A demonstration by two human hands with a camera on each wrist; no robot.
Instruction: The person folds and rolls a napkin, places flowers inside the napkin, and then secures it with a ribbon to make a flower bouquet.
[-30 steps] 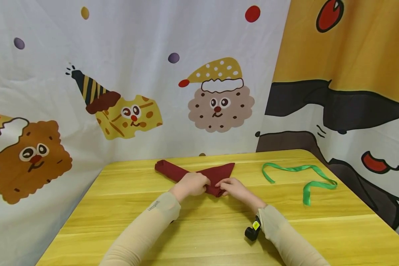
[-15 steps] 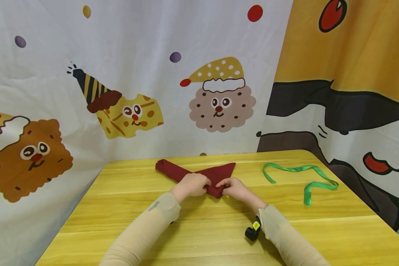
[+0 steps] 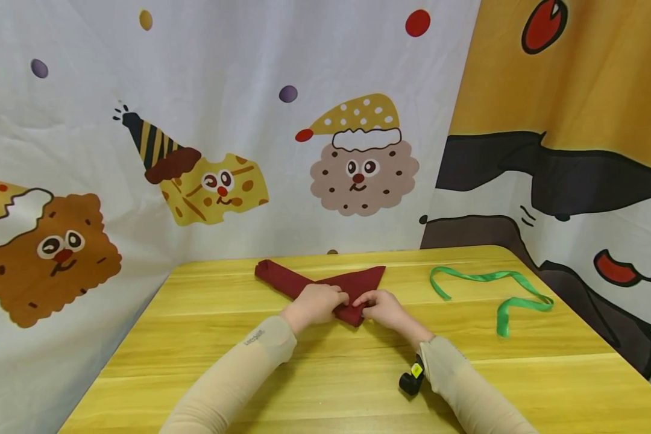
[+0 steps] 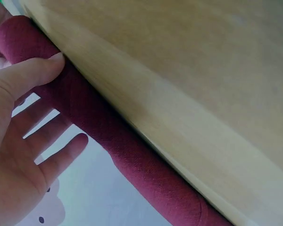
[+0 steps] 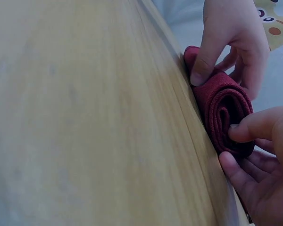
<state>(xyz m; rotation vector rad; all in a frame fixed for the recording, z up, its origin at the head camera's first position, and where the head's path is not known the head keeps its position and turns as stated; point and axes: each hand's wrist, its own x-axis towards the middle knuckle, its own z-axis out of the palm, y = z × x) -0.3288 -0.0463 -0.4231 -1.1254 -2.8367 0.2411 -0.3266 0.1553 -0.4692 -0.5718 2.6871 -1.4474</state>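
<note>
Dark red cloth (image 3: 360, 282) lay partly rolled near the far side of the yellow wood-grain table (image 3: 325, 380). One rolled arm of it ran toward the far left; a flat, pointed flap stuck out toward the far right; the two met at the near end, right where the person's hands were.

Left hand (image 3: 317, 302) was on the roll, just short of the cloth's near end. Narrow grip: thumb on one side of the roll, fingers on the other (several looked fairly straight in the left wrist view). Right hand (image 3: 384, 308) was at the right side of that near end, pinching the coiled tip, thumb in the middle of the spiral, fingers against the outside. Layers of the coil showed clearly in the right wrist view. How firmly either hand squeezed, cannot tell.

Green ribbon (image 3: 485, 278) lay loose and bent on the table, to the right of the cloth, well apart from it. Nearer the person than the cloth were two beige sleeves (image 3: 233, 374), plus a small black device (image 3: 410, 382) with a yellow label at the right wrist. Behind the cloth hung a white backdrop (image 3: 239, 78) printed with cartoon snacks in party hats and coloured dots.
</note>
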